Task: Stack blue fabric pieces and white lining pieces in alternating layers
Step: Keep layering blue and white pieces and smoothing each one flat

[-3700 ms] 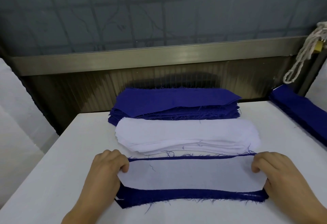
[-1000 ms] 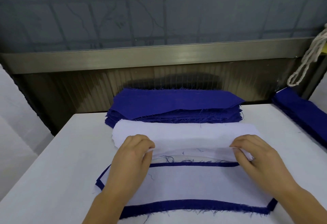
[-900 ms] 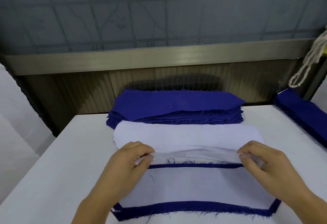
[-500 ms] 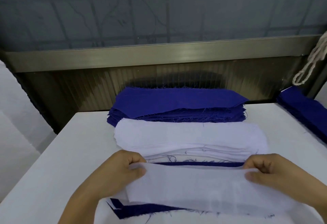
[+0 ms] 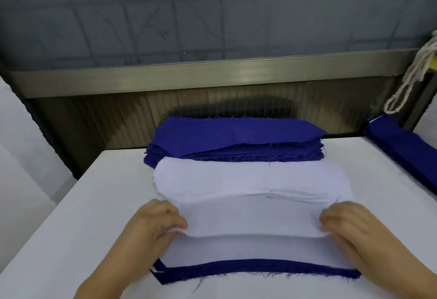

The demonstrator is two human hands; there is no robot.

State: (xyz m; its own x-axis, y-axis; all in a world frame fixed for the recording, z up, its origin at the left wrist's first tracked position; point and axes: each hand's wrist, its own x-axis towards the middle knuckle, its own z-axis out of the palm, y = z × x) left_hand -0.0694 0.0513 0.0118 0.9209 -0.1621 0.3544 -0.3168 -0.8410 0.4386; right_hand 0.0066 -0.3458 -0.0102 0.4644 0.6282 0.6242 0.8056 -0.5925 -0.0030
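The left hand (image 5: 158, 222) and right hand (image 5: 347, 223) each pinch an end of a white piece (image 5: 253, 218) above the stack (image 5: 257, 268) on the table (image 5: 82, 216).

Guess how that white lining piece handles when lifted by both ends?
Likely floppy: the white lining piece sags between the left hand and right hand. Probably very light and thin. May drift when laid on the alternating stack.

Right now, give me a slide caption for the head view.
Both hands, left hand and right hand, hold a white lining piece above the near stack's blue fabric edge.
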